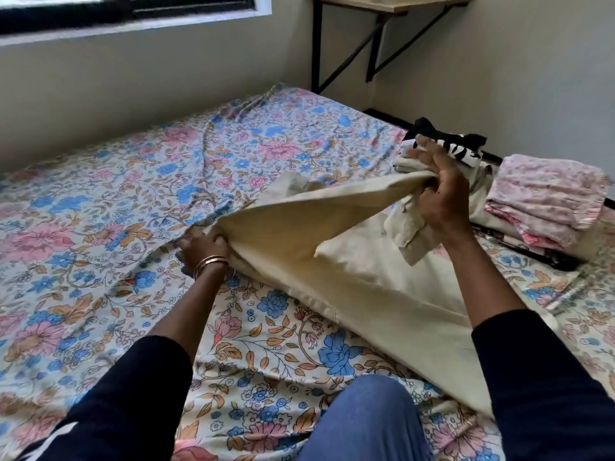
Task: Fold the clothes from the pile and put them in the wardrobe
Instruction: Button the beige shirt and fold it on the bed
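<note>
The cream garment [366, 271] is lying across the floral bedsheet [100, 194], one end trailing toward the person's knee [362, 417]. The left hand [203, 247] is gripping its near edge with curled fingers and holding it low on the bed — an anchor, likely. The right hand [439, 191] is pinching the far end aloft, other fingers spread, pulling the cloth taut for a fold. Beyond, folded clothes [545, 197] are waiting — stacked for the wardrobe.

a floral bed [109, 181] spreads under and beyond the fingers; a window [133, 11] far up left, a wall shelf [389, 3] above right.
</note>
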Demonstrator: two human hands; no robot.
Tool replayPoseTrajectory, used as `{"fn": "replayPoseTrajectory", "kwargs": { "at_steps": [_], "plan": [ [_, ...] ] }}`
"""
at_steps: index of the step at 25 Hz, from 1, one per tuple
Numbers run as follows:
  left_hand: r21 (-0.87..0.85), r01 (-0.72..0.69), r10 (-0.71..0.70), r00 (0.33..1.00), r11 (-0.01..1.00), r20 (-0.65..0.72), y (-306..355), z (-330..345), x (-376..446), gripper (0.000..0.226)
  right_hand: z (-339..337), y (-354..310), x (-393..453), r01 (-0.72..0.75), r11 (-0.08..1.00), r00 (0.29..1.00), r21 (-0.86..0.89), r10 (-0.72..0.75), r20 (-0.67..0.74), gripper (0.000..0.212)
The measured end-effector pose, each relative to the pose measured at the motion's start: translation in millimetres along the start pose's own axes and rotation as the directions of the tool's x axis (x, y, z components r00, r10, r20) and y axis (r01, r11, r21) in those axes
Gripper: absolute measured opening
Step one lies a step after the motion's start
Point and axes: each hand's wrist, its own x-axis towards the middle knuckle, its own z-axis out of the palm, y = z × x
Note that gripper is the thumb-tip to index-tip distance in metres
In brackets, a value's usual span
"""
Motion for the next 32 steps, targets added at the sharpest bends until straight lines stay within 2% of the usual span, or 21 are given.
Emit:
{"fn": "replayPoseTrajectory", "kwargs": {
  "at_steps": [2, 3, 4, 5, 6, 7, 8, 9, 10, 12, 14, 16, 18, 19, 22, 24, 25, 27, 29, 30, 32],
  "plan": [
    [0.131, -0.025, 0.028, 0.999, 0.991, -0.02, -3, 3, -15, 0.052, 10, 14, -10, -0.085, 0.961, 0.992, -0.262, 0.107, 0.07, 0.078],
    [0.21, -0.154, 0.17, 0.983, 0.966, -0.062, -5, 5, -24, 0.05, 15, 21, -19, -0.182, 0.886, 0.966, -0.426, 0.243, 0.092, 0.073],
    [0.264, -0.347, 0.38, 0.921, 0.9, -0.084, -8, 9, -33, 0.041, 19, 26, -30, -0.286, 0.79, 0.911, -0.543, 0.4, 0.101, 0.068],
    [0.257, -0.572, 0.605, 0.794, 0.779, -0.065, -12, 15, -40, 0.03, 24, 30, -42, -0.361, 0.71, 0.845, -0.604, 0.523, 0.11, 0.065],
    [0.184, -0.788, 0.802, 0.597, 0.588, -0.009, -14, 22, -48, 0.024, 27, 33, -53, -0.395, 0.665, 0.793, -0.633, 0.595, 0.131, 0.065],
    [0.063, -0.922, 0.917, 0.387, 0.382, 0.096, -14, 28, -56, 0.026, 29, 34, -64, -0.388, 0.636, 0.762, -0.667, 0.629, 0.156, 0.07],
    [-0.034, -0.973, 0.956, 0.216, 0.227, 0.197, -14, 34, -64, 0.03, 30, 38, -73, -0.354, 0.613, 0.755, -0.707, 0.633, 0.171, 0.078],
    [-0.091, -0.983, 0.945, 0.123, 0.157, 0.303, -14, 38, -70, 0.034, 29, 43, -80, -0.321, 0.59, 0.761, -0.741, 0.627, 0.169, 0.086],
    [-0.095, -0.984, 0.91, 0.103, 0.153, 0.401, -12, 43, -75, 0.038, 26, 47, -84, -0.323, 0.574, 0.765, -0.752, 0.626, 0.149, 0.091],
    [0.054, -0.965, 0.766, 0.236, 0.256, 0.598, -13, 48, -83, 0.046, 19, 58, -88, -0.368, 0.557, 0.744, -0.744, 0.657, 0.124, 0.087],
    [0.139, -0.928, 0.65, 0.345, 0.347, 0.677, -19, 53, -85, 0.051, 11, 71, -95, -0.337, 0.552, 0.75, -0.763, 0.647, 0.138, 0.064],
    [0.119, -0.917, 0.607, 0.345, 0.381, 0.716, -20, 53, -86, 0.053, 6, 84, -100, -0.391, 0.558, 0.794, -0.732, 0.607, 0.039, 0.032],
    [0.115, -0.918, 0.564, 0.328, 0.38, 0.758, -21, 53, -86, 0.058, 5, 88, -99, -0.568, 0.597, 0.772, -0.566, 0.625, -0.117, 0.02],
    [0.118, -0.916, 0.534, 0.324, 0.383, 0.781, -21, 54, -84, 0.06, 3, 89, -95, -0.604, 0.641, 0.769, -0.473, 0.624, -0.136, 0.016],
    [0.133, -0.898, 0.503, 0.352, 0.419, 0.79, -17, 54, -85, 0.065, -16, 73, -71, -0.462, 0.872, 0.886, -0.16, 0.462, -0.039, 0.014],
    [0.186, -0.895, 0.492, 0.385, 0.405, 0.781, -15, 55, -90, 0.062, -37, 42, -52, -0.371, 0.919, 0.925, 0.13, 0.379, -0.037, 0.02],
    [0.208, -0.891, 0.485, 0.401, 0.403, 0.777, -17, 58, -90, 0.061, -48, 28, -43, -0.308, 0.935, 0.943, 0.173, 0.324, -0.071, 0.02],
    [0.191, -0.853, 0.507, 0.453, 0.485, 0.733, -19, 62, -93, 0.063, -66, 10, -31, -0.225, 0.963, 0.969, 0.148, 0.237, -0.068, 0.015],
    [0.102, -0.714, 0.507, 0.583, 0.693, 0.635, -23, 64, -97, 0.071, -80, 10, -30, -0.291, 0.951, 0.955, 0.103, 0.283, 0.087, 0.01],
    [0.034, -0.63, 0.485, 0.629, 0.776, 0.608, -24, 63, -100, 0.07, -88, 16, -34, -0.386, 0.922, 0.902, 0.005, 0.376, 0.212, 0.008],
    [-0.103, -0.565, 0.506, 0.624, 0.818, 0.596, -25, 54, -107, 0.054, -105, 41, -58, -0.465, 0.768, 0.663, -0.44, 0.632, 0.402, 0.02]
  ]
}}
